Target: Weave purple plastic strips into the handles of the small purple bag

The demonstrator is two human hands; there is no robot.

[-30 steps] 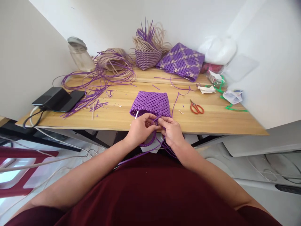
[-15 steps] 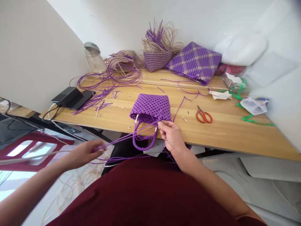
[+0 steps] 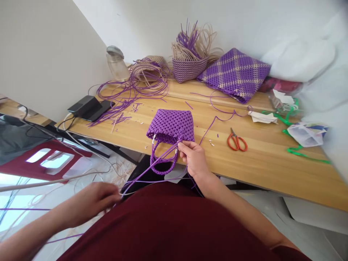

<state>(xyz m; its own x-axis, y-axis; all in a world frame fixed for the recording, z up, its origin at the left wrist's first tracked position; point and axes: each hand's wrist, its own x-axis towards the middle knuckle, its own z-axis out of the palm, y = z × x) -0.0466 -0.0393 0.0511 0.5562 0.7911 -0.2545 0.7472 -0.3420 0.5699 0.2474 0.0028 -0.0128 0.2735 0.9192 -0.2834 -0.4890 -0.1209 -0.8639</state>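
A small purple woven bag (image 3: 172, 123) lies on its side near the table's front edge, its mouth and looped handle (image 3: 163, 172) towards me. White bits show at both ends of the handle. My right hand (image 3: 194, 156) is closed, thumb and forefinger pinching purple strips (image 3: 146, 171) beside the bag's mouth at the right handle end. Those strips run slantwise down to my left hand (image 3: 95, 201), which is closed around them low at the left, below the table edge. Motion blurs its fingers. Loose strip ends trail past it.
Orange-handled scissors (image 3: 237, 141) lie to the right. Behind are a purple-and-beige woven piece (image 3: 236, 74), an unfinished basket (image 3: 189, 69), coiled strips (image 3: 148, 78) and a jar (image 3: 116, 63). A black device (image 3: 84, 106) with cables sits at the left, green ribbon (image 3: 307, 154) at the right.
My left hand has moved down towards my body, with the strips slanting more steeply. My right hand keeps its pinch by the handle. The view has shifted slightly.
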